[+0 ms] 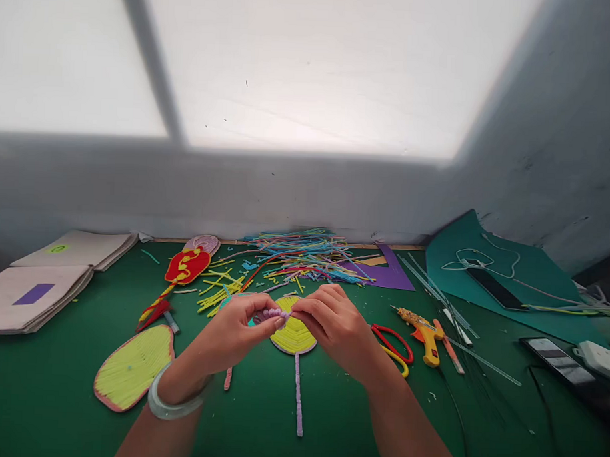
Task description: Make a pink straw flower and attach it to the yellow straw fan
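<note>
Between my hands is a small twisted piece of purple pipe cleaner (270, 314). My left hand (241, 326) pinches it between thumb and fingers, and my right hand (329, 316) pinches its right end. Below them on the table lies a round yellow fan (296, 331) with a purple handle (298, 395), its upper edge partly covered by my hands. A turquoise piece shows behind my left hand, mostly hidden, with a pink handle end (228, 379) sticking out below.
Loose pipe cleaners (304, 252) are heaped at the back. A red fan (187, 266) and a yellow pear-shaped panel (135, 368) lie left, near paper stacks (37, 292). On the right are scissors (395, 345), a yellow glue gun (424, 332), clear glue sticks (443, 296) and phones (560, 361).
</note>
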The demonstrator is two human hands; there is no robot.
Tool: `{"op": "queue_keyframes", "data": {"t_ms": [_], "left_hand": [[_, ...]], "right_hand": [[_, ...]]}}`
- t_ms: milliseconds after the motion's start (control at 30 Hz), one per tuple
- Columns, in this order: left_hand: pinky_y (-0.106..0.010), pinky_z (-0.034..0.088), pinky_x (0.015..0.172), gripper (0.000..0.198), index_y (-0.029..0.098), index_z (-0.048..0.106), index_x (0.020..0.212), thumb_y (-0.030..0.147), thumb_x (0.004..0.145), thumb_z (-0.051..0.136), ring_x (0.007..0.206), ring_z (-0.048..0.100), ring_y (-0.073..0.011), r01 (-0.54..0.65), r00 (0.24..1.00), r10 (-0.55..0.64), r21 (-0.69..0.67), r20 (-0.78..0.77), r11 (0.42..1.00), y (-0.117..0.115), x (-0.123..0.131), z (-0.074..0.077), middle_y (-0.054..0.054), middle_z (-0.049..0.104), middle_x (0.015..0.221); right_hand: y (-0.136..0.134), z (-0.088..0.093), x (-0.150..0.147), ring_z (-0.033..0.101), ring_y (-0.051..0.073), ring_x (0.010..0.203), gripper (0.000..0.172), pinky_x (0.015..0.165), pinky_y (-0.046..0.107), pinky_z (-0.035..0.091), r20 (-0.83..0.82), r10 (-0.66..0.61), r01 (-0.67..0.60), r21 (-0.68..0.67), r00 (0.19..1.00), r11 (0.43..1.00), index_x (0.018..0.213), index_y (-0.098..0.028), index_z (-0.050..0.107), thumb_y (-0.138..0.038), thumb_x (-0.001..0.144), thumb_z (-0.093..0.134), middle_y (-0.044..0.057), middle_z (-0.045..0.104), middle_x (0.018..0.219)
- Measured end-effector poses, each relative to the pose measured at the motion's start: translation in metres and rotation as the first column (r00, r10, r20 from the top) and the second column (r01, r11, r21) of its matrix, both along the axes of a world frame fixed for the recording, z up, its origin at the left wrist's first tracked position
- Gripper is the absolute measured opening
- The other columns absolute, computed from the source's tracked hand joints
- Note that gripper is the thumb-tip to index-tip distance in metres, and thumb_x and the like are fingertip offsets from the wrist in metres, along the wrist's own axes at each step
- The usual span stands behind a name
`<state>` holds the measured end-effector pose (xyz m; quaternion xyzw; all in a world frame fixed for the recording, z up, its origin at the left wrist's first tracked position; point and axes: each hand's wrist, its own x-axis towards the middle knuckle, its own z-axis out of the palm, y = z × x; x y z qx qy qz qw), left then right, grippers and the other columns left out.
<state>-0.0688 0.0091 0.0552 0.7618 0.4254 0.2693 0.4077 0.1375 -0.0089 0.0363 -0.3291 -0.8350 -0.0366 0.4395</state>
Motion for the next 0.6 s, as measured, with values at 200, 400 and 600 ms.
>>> {"op": "queue_keyframes", "data": {"t_ms": [200,400,600], "left_hand": [[-0.024,0.045,0.064,0.036,0.017,0.066,0.081,0.052,0.085,0.058,0.074,0.055,-0.0162,-0.008,1.000,0.008,-0.005,0.015,1.000,-0.001,0.001,0.001,-0.003,0.062,0.080],[-0.024,0.045,0.064,0.033,0.016,0.066,0.080,0.049,0.084,0.061,0.073,0.054,-0.0156,-0.026,0.996,0.027,-0.016,0.084,1.000,0.000,0.002,0.001,-0.004,0.061,0.081],[-0.023,0.045,0.064,0.032,0.017,0.064,0.079,0.049,0.083,0.062,0.070,0.053,-0.0149,-0.054,0.981,0.063,-0.052,0.183,0.997,-0.001,0.005,-0.002,-0.002,0.059,0.075]], "right_hand": [[-0.001,-0.001,0.000,0.053,0.016,0.076,0.009,0.076,0.032,0.043,0.010,-0.007,0.007,0.007,1.000,1.000,0.096,-0.020,0.060,-0.019,0.098,0.052,0.003,0.067,0.083],[-0.001,0.000,-0.005,0.056,0.015,0.074,0.007,0.076,0.031,0.044,-0.018,-0.024,0.025,0.071,1.000,0.997,0.097,-0.021,0.058,-0.016,0.096,0.054,0.001,0.067,0.082],[-0.002,-0.006,-0.022,0.059,0.015,0.067,0.009,0.070,0.031,0.045,-0.152,-0.122,0.149,0.181,0.981,0.972,0.090,-0.021,0.058,-0.013,0.092,0.057,0.000,0.066,0.072]]}}
